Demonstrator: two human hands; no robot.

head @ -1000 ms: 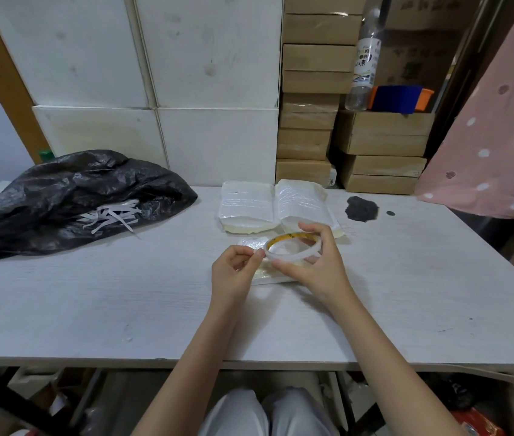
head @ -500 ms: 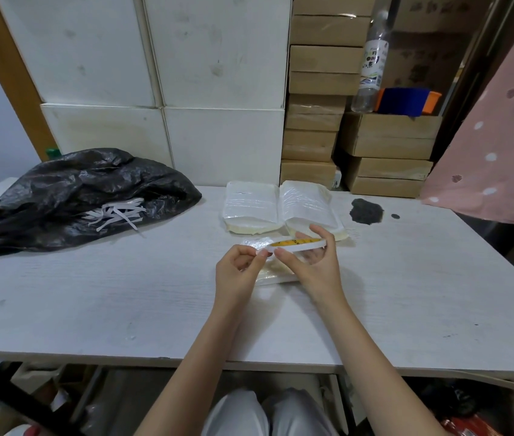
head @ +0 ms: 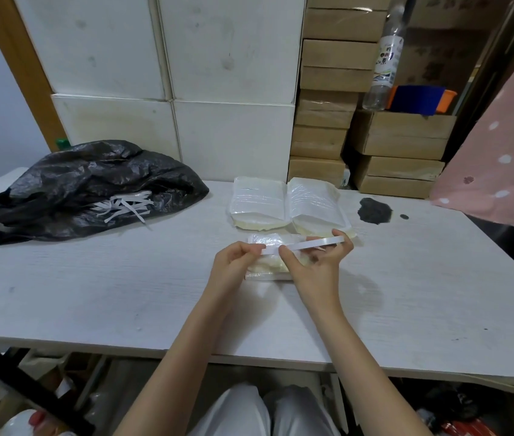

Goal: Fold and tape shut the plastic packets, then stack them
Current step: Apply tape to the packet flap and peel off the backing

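My right hand [head: 313, 265] holds a thin roll of tape [head: 309, 244], now seen edge-on and held level. My left hand [head: 236, 262] pinches the loose end of the tape at the roll's left side. Both hands hover just above a clear plastic packet [head: 265, 267] lying on the white table [head: 108, 284], which partly hides it. Two stacks of finished packets sit side by side behind it: a left stack [head: 257, 204] and a right stack [head: 315, 206].
A crumpled black plastic bag [head: 92, 187] with white paper strips [head: 123, 207] on it lies at the table's left. A dark stain [head: 374, 210] marks the table at the right. Cardboard boxes [head: 400, 143], a bottle [head: 383, 64] and white panels stand behind; pink dotted cloth [head: 500, 152] hangs right.
The tape roll has tipped from showing its open ring to lying flat and edge-on. My left hand's fingers stay pinched at its left end. Both hands remain over the packet.
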